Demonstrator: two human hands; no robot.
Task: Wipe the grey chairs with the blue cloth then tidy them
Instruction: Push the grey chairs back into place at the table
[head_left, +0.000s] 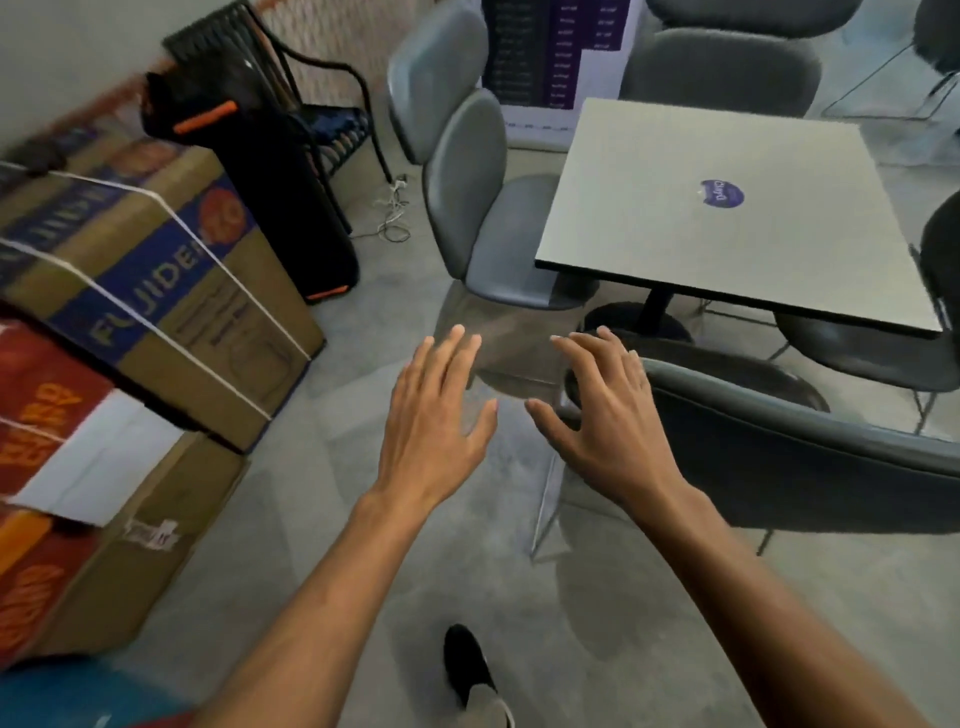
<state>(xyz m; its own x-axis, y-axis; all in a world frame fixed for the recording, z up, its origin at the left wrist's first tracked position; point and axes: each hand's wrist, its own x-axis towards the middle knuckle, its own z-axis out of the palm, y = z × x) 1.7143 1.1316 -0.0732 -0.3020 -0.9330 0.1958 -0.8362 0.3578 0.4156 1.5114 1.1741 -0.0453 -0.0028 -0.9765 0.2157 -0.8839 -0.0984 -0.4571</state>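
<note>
Head view: both hands are held out empty, fingers spread; left hand (434, 415) over bare floor, right hand (605, 415) at the backrest edge of the near grey chair (810, 457), contact not clear. A second grey chair (483, 218) is seen beyond the fingertips, tucked beside the square table (727, 208). Cardboard boxes (130, 291) are stacked left of the left hand. No blue cloth can be made out.

Boxes (156, 291) left, table (727, 223) right, chair (483, 208) between them

Grey floor (363, 519), pale square table (675, 218), stacked cardboard boxes (171, 291) left, black slatted chair (291, 78) behind.
</note>
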